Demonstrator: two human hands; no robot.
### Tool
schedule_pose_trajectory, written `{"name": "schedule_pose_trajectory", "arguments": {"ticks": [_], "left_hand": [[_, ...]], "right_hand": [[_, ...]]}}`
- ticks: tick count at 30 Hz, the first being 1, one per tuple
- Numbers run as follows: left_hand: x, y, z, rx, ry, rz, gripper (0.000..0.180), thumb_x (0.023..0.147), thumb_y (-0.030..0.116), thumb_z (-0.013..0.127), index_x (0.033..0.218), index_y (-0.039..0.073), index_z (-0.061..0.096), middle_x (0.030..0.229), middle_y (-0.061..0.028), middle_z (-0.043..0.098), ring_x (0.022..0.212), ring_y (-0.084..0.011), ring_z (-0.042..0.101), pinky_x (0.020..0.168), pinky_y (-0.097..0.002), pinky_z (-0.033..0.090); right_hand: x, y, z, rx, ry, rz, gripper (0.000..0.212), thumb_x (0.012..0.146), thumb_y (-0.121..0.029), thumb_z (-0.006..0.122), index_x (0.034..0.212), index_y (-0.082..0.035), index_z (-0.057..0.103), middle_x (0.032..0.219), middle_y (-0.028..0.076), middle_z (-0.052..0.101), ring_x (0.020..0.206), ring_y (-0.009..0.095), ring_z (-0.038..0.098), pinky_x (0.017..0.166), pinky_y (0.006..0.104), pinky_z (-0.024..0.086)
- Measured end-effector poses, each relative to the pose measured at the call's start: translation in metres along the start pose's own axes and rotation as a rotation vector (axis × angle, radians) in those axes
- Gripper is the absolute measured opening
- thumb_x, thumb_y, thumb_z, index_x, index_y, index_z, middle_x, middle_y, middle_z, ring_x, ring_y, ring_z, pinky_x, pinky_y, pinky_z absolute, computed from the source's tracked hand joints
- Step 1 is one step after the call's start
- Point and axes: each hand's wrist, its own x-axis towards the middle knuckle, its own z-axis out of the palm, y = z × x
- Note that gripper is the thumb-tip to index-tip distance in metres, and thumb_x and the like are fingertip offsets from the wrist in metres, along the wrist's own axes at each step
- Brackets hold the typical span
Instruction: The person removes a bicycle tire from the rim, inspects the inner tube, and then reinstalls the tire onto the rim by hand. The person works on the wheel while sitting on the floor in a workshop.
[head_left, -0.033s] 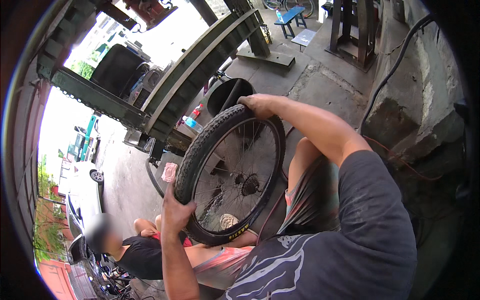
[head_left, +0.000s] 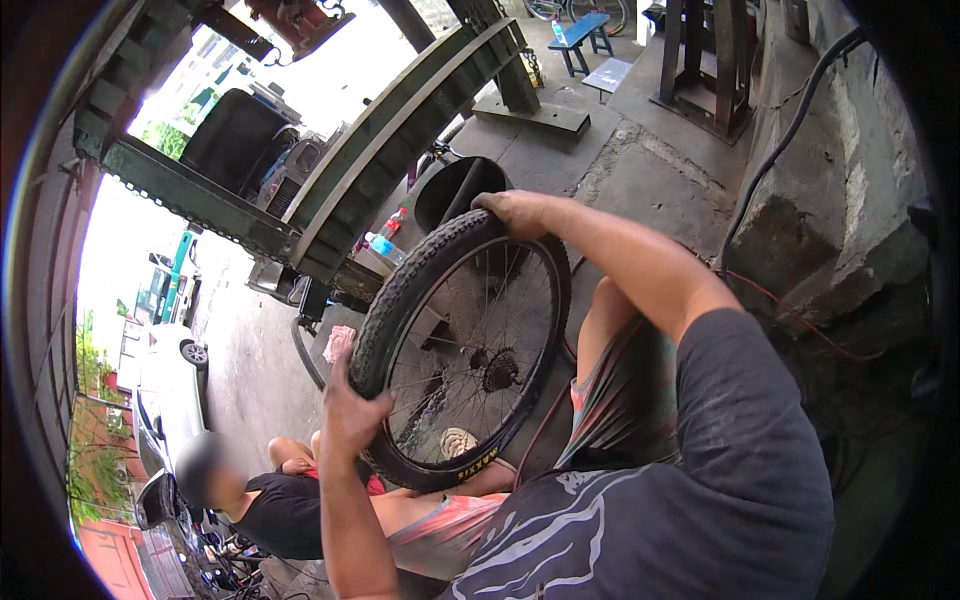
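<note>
A bicycle wheel (head_left: pixel 383 300) with a knobby black tyre stands tilted between my legs. Spokes fill it, and a rear cassette (head_left: pixel 501 370) shows at the hub. My right hand (head_left: pixel 516 213) is wrapped over the top of the tyre, its fingertips hidden behind it. At the lower left side my left hand (head_left: pixel 352 412) grips the tyre, thumb toward the rim and fingers along the outer tread. Just beyond those fingertips is a crumpled pink cloth (head_left: pixel 338 343); whether the hand touches it I cannot tell.
A large green metal frame (head_left: pixel 385 130) stands ahead, with plastic bottles (head_left: pixel 384 247) by its base. Behind the wheel is a black bucket-like container (head_left: pixel 440 190). Another person (head_left: pixel 290 515) sits at left. A reddish hose (head_left: pixel 545 425) runs under the wheel; a concrete block (head_left: pixel 800 235) is at right.
My left hand has shifted slightly, its thumb lifting a little from the tyre's side. The lettering low on the tyre has moved slightly, so the wheel has turned a touch.
</note>
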Motion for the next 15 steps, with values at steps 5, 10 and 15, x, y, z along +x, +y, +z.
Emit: {"name": "schedule_pose_trajectory", "arguments": {"ticks": [5, 10, 15], "left_hand": [[0.087, 0.086, -0.005, 0.247, -0.150, -0.029, 0.093, 0.081, 0.035, 0.094, 0.158, 0.001, 0.056, 0.132, -0.0288, 0.078, 0.128, -0.0439, 0.074, 0.114, -0.0490, 0.056], [0.128, 0.091, 0.024, 0.439, -0.181, -0.014, 0.073, 0.091, 0.040, 0.090, 0.145, 0.002, 0.061, 0.128, -0.0285, 0.079, 0.123, -0.0470, 0.075, 0.109, -0.0540, 0.056], [0.132, 0.075, -0.001, 0.266, -0.329, -0.069, 0.063, 0.088, 0.032, 0.093, 0.137, 0.000, 0.069, 0.129, -0.0289, 0.079, 0.126, -0.0473, 0.074, 0.112, -0.0526, 0.055]], "right_hand": [[-0.038, -0.081, 0.057, 0.307, 0.542, 0.410, 0.057, 0.097, -0.016, 0.065, 0.148, 0.004, 0.052, 0.150, 0.033, 0.058, 0.140, 0.050, 0.059, 0.121, 0.0580, 0.049], [-0.012, -0.070, 0.134, 0.690, 0.507, 0.517, 0.044, 0.110, -0.024, 0.066, 0.145, 0.003, 0.071, 0.135, 0.032, 0.075, 0.127, 0.051, 0.072, 0.110, 0.0529, 0.055], [-0.002, -0.064, 0.139, 1.337, 0.539, 0.360, 0.030, 0.110, -0.020, 0.068, 0.130, -0.001, 0.080, 0.122, 0.028, 0.080, 0.110, 0.037, 0.080, 0.098, 0.0471, 0.057]]}}
